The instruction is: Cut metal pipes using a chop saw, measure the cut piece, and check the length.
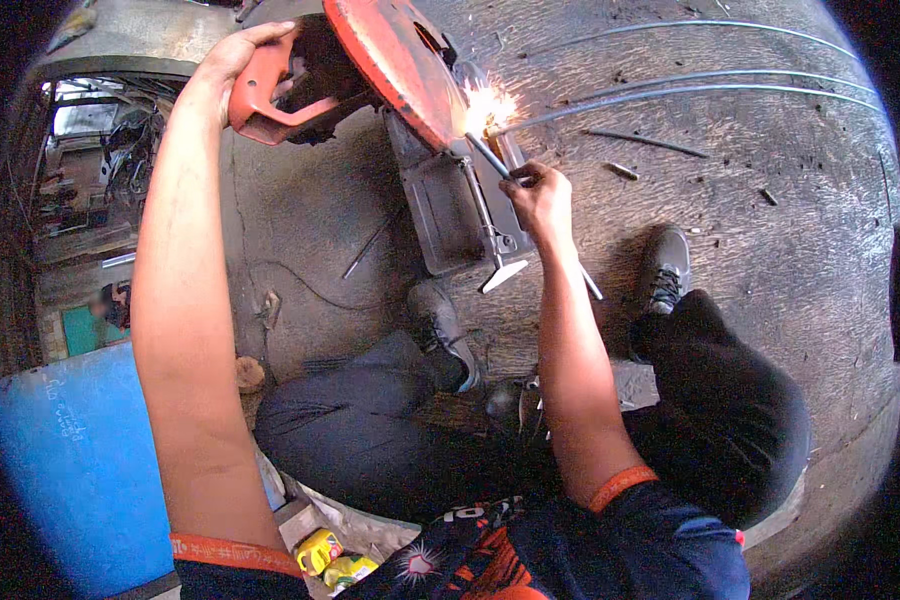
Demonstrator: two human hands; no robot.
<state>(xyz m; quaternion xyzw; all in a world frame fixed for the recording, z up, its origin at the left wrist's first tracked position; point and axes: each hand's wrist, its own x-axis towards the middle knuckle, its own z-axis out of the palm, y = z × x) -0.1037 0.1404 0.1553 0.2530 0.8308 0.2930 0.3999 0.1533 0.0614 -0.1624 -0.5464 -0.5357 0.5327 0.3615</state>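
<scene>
At the top, my left hand [253, 50] is wrapped round the orange handle of a chop saw [395, 70], whose round orange guard leans over a grey metal base [435, 210]. Bright sparks [490, 105] burst beside the guard's lower right edge. My right hand [540, 195] grips a thin metal rod [487, 155], and the rod's upper end meets the sparks. Its lower end sticks out past my right forearm. Below the guard stands the saw's vise screw with a pale crank handle [503, 276]. The cutting disc itself is mostly hidden by the guard.
Long metal rods [700, 88] stretch across the floor at the upper right. Short rod offcuts [622, 172] lie scattered nearby. My shoes [666, 268] rest on either side below the saw. A blue panel [85, 460] stands at lower left, and yellow packets [320, 550] sit beside me.
</scene>
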